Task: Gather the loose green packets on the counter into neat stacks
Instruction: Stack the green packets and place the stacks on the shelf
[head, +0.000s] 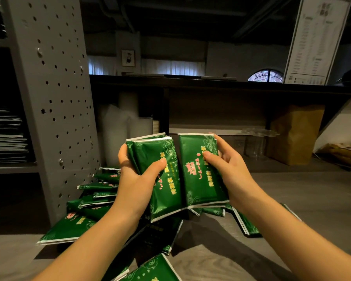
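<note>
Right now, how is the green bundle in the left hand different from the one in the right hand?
The left bundle is fanned, with several top edges showing; the right bundle looks squared up, its top edge nearly one line. The left bundle reaches lower than the right bundle. Both are green printed packets, held upright.

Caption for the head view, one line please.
Left hand and right hand each grip green packets above a loose pile on the counter.

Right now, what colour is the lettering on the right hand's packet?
Gold and pink-red lettering on the dark green packet; head view.
</note>
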